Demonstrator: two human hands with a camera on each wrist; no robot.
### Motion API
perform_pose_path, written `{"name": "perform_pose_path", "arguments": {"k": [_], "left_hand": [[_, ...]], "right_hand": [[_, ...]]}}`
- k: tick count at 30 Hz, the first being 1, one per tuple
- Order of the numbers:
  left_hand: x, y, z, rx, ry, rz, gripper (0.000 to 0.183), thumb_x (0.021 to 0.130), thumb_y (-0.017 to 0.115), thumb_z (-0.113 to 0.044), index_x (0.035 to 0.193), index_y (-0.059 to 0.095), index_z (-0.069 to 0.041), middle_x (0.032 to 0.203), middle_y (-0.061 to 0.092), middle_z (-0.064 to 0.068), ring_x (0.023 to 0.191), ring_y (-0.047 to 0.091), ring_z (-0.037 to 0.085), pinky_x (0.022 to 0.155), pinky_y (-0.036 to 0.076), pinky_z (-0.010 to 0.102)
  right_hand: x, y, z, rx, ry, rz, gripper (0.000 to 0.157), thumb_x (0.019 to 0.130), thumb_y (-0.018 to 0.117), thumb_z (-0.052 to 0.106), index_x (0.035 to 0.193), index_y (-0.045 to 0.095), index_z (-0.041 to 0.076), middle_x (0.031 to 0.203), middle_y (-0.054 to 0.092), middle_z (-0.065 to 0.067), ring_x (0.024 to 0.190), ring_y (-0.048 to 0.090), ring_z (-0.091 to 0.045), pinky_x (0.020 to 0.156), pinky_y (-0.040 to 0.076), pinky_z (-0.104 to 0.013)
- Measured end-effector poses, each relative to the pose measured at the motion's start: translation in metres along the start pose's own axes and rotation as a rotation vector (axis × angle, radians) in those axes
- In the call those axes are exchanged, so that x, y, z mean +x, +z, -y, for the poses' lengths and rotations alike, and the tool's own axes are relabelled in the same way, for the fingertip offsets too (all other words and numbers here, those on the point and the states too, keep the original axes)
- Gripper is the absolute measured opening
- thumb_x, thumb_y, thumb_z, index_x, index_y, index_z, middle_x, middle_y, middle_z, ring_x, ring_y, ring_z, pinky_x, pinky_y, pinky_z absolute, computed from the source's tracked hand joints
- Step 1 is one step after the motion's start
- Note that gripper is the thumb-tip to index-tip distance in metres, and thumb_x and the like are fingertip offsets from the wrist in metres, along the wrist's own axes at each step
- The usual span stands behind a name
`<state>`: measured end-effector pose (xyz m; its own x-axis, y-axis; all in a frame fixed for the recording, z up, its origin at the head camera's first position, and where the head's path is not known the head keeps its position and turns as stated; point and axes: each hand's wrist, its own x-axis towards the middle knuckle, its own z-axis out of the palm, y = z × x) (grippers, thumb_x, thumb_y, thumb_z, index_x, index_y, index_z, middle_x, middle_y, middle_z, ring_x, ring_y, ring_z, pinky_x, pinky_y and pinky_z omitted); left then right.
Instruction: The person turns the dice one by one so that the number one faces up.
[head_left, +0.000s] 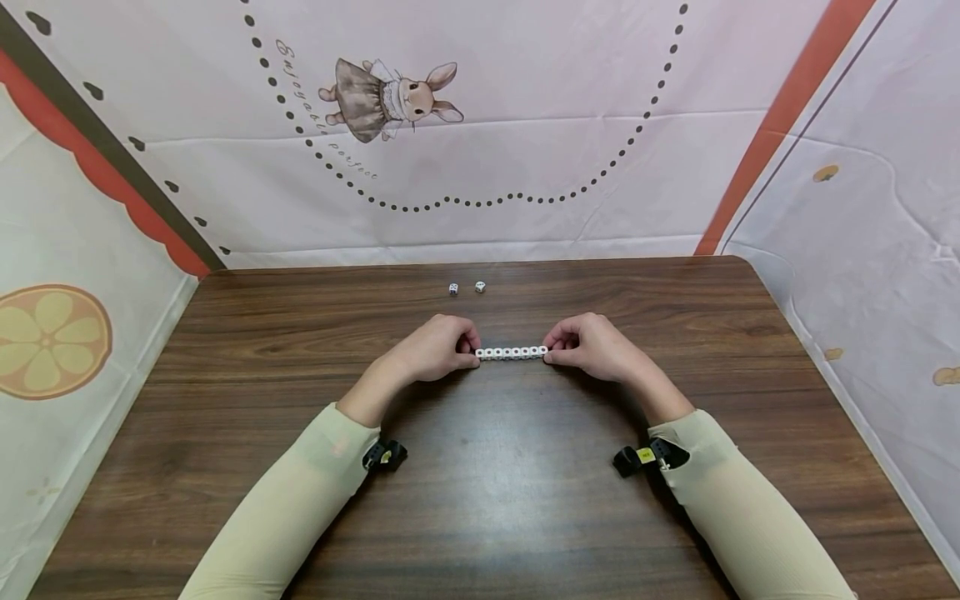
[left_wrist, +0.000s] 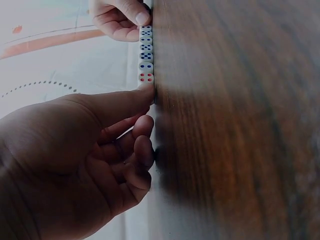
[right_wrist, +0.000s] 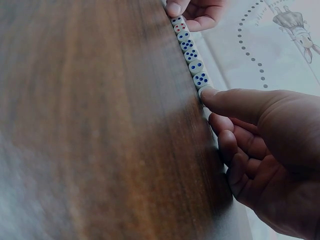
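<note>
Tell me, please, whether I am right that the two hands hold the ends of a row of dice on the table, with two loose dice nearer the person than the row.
Not quite: the head view shows the two loose dice beyond the row of dice, not on the near side. The left hand and right hand do hold the row's ends on the table.

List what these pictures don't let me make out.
Head: pips on the two loose dice, too small to count surely.
Left wrist: near end of the dice row, mostly hidden by the left hand.
Right wrist: the dice row's near end, mostly hidden by the right hand.
</note>
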<state>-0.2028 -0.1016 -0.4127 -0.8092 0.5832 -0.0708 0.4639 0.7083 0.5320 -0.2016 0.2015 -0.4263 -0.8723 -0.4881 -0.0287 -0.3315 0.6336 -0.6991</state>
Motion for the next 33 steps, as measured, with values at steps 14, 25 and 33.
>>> {"name": "perform_pose_path", "arguments": {"k": [14,25,33], "left_hand": [[-0.004,-0.010,0.012,-0.124,-0.004,0.010,0.030,0.087,0.090,-0.018,0.109,0.071,-0.008,0.094,0.064,0.003,0.090,0.061,0.019,0.086,0.049,0.036],[-0.002,-0.033,0.030,-0.129,-0.048,-0.100,0.038,0.092,0.082,-0.006,0.127,0.068,-0.002,0.110,0.069,0.012,0.092,0.063,0.022,0.085,0.051,0.040],[0.012,-0.042,0.045,-0.110,-0.082,-0.181,0.041,0.094,0.081,-0.006,0.131,0.066,-0.001,0.123,0.065,0.015,0.108,0.063,0.031,0.092,0.051,0.045]], "right_hand": [[0.000,0.001,-0.001,0.005,0.010,0.008,0.009,0.094,0.084,0.019,0.099,0.079,0.014,0.084,0.070,0.007,0.080,0.062,-0.015,0.076,0.050,-0.036],[-0.001,0.000,-0.002,0.003,0.006,0.007,0.009,0.094,0.084,0.020,0.100,0.079,0.014,0.084,0.070,0.007,0.080,0.062,-0.015,0.076,0.050,-0.036],[-0.001,0.000,-0.003,0.001,0.001,0.010,0.009,0.094,0.084,0.019,0.100,0.079,0.014,0.085,0.070,0.007,0.080,0.062,-0.015,0.076,0.050,-0.036]]}}
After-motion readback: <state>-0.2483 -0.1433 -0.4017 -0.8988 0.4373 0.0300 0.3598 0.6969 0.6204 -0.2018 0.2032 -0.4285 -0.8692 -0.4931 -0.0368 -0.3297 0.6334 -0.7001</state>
